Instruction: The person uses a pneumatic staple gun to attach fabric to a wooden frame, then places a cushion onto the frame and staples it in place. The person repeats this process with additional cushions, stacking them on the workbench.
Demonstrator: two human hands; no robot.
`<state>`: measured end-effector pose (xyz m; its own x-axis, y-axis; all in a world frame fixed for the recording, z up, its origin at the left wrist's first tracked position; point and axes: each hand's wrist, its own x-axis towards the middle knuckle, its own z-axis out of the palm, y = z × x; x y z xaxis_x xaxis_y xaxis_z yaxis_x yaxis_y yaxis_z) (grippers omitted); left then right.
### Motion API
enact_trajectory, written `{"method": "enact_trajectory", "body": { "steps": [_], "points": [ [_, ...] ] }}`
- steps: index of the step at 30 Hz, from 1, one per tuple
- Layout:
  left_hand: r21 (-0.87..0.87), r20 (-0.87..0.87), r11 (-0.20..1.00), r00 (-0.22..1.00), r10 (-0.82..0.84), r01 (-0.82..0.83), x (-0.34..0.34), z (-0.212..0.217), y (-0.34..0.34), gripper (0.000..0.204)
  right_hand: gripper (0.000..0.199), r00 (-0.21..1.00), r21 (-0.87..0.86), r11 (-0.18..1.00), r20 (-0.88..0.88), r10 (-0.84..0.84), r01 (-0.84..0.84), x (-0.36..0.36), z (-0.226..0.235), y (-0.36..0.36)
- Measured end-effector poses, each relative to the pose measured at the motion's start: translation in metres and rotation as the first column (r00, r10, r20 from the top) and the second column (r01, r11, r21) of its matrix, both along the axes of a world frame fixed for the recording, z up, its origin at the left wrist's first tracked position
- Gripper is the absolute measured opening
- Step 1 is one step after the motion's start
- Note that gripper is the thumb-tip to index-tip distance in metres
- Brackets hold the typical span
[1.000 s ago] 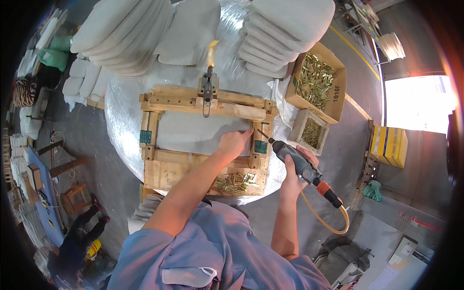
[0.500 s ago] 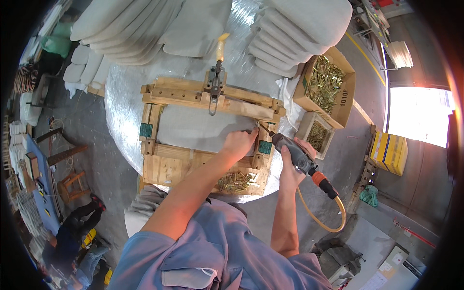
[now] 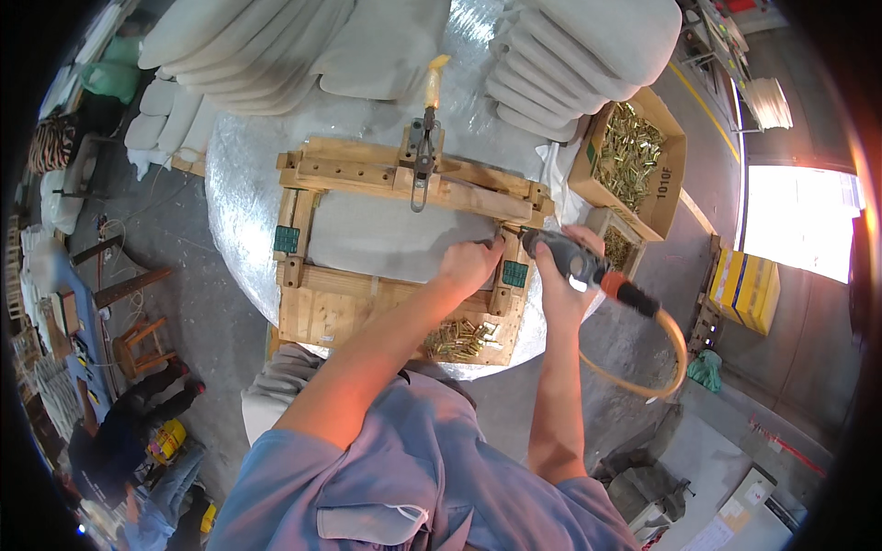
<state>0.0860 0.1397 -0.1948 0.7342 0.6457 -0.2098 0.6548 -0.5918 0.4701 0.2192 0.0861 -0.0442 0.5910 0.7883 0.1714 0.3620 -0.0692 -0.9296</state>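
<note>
A pistol-shaped air screwdriver (image 3: 581,264), dark grey with an orange collar, is gripped by my right hand (image 3: 562,275). Its nose meets the right inner side of a wooden frame jig (image 3: 349,173), and the bit is mostly hidden there. My left hand (image 3: 470,264) reaches over the jig with fingers closed at that same spot; whatever they pinch is too small to name. Inside the jig lies a light grey padded panel (image 3: 395,234). A metal toggle clamp (image 3: 423,165) with a yellow-wrapped handle is mounted on the jig's far bar.
Brass-coloured metal fittings (image 3: 457,342) lie on the jig's near board. More fill a cardboard box (image 3: 669,174) and a wooden box (image 3: 602,220) at right. Stacks of grey panels (image 3: 560,69) stand behind. A yellow hose (image 3: 678,354) loops from the screwdriver. Another person (image 3: 115,459) is at lower left.
The screwdriver has swung to a flatter angle, its rear end rising in view, and its nose sits closer to the jig. My left hand stays at the same place on the jig.
</note>
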Motion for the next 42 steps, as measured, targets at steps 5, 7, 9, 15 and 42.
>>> {"method": "enact_trajectory", "body": {
  "steps": [5, 7, 9, 15, 42],
  "points": [
    [-0.14, 0.281, 0.984, 0.949, 0.144, -0.108, -0.018, 0.018, 0.003, 0.041, 0.043, 0.998, -0.117, 0.991, -0.012, 0.069, -0.07, 0.006, 0.005, 0.018],
    [-0.286, 0.497, 0.941, 0.811, 0.309, -0.183, -0.037, 0.029, -0.014, 0.035, 0.043, 0.997, -0.118, 0.991, -0.037, 0.064, -0.068, 0.007, 0.0, 0.017],
    [-0.712, 0.378, 0.677, 0.713, 0.591, -0.184, -0.061, 0.032, -0.035, 0.033, 0.045, 0.997, -0.049, 0.997, -0.059, 0.057, -0.06, 0.01, -0.006, 0.017],
    [-0.862, -0.041, -0.133, 0.194, 0.98, 0.489, -0.157, 0.037, -0.078, 0.048, 0.052, 1.0, 0.039, 0.999, 0.016, -0.016, 0.015, 0.001, -0.005, -0.026],
    [-0.899, 0.079, 0.111, -0.092, 0.993, 0.425, -0.235, 0.11, -0.125, 0.056, 0.063, 0.746, 0.299, 0.943, -0.594, 0.302, -0.144, -0.131, 0.047, -0.16]
  ]
}}
